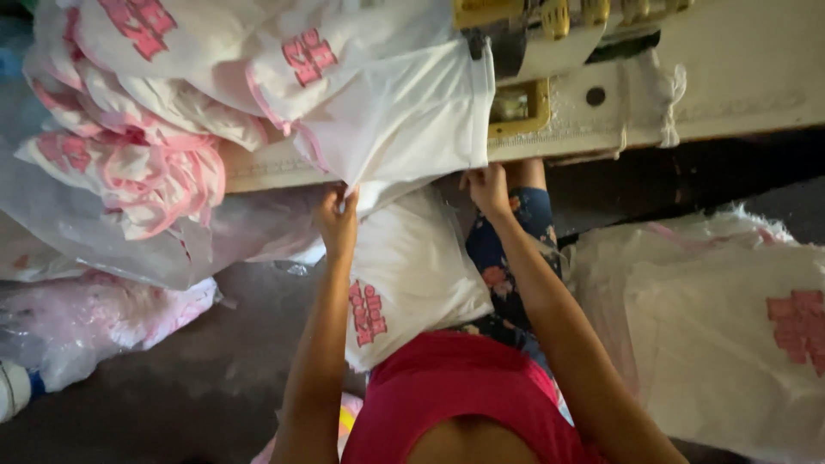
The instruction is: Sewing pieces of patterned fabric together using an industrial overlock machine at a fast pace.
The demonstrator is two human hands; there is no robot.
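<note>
White garment panel with a pink-trimmed edge hangs off the front of the sewing-machine table, its lower hem reaching down to both hands. The left hand is closed on the panel's lower left corner, fingers pinching the fabric from below. The right hand sits at the panel's lower right, just under the table's edge, fingers curled (whether it actually grips the cloth or only touches it I cannot tell). Between the forearms, on the person's lap, lies another white piece with pink print, tilted toward the left arm.

On the table to the left, a heap of white and pink printed garments is stacked, some of it spilling over a clear plastic bag. The yellow and cream sewing machine stands right behind the panel's upper right corner. To the right, near the right arm, a large plastic-wrapped bundle of white printed pieces rests on the dark floor.
</note>
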